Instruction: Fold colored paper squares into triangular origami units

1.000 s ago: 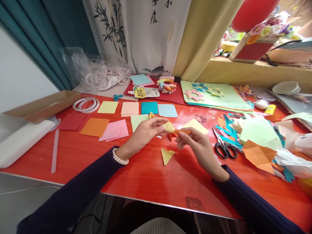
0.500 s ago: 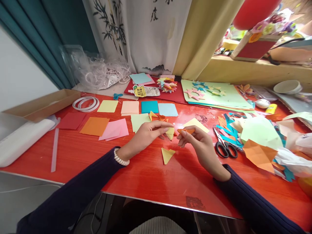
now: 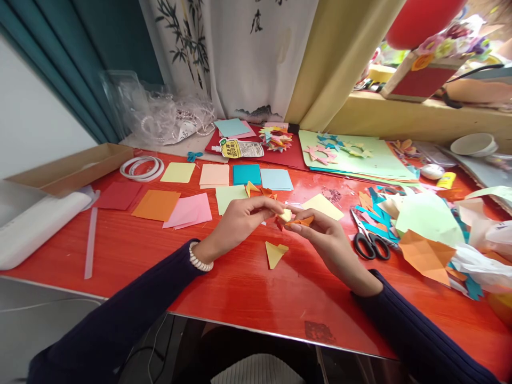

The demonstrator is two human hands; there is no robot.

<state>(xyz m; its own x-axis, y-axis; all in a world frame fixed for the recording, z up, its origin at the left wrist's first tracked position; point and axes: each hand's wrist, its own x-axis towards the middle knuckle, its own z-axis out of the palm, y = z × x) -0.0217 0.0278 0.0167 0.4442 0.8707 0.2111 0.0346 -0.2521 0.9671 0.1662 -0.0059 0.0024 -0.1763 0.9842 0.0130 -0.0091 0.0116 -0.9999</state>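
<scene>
Above the middle of the red table, my left hand [image 3: 245,220] is closed on a small folded yellow paper piece [image 3: 285,215], pinched between thumb and fingers. Close against it, my right hand [image 3: 325,234] pinches a folded orange paper piece [image 3: 301,221]. The two pieces meet or nearly meet between my fingertips; whether they interlock I cannot tell. On the table just below lies another folded yellow paper piece [image 3: 275,254]. Behind my left fingers sit folded orange and yellow pieces [image 3: 260,192], partly hidden.
Coloured paper squares [image 3: 156,206] lie in stacks at left and centre. Black-handled scissors [image 3: 371,242] rest right of my right hand, beside paper scraps [image 3: 430,218]. Finished paper rings [image 3: 322,154] lie at the back. A white tape roll [image 3: 142,168] and cardboard tray [image 3: 68,170] stand left.
My hands have drawn together, bringing the orange piece up against the yellow one. The yellow piece has turned between my left fingers.
</scene>
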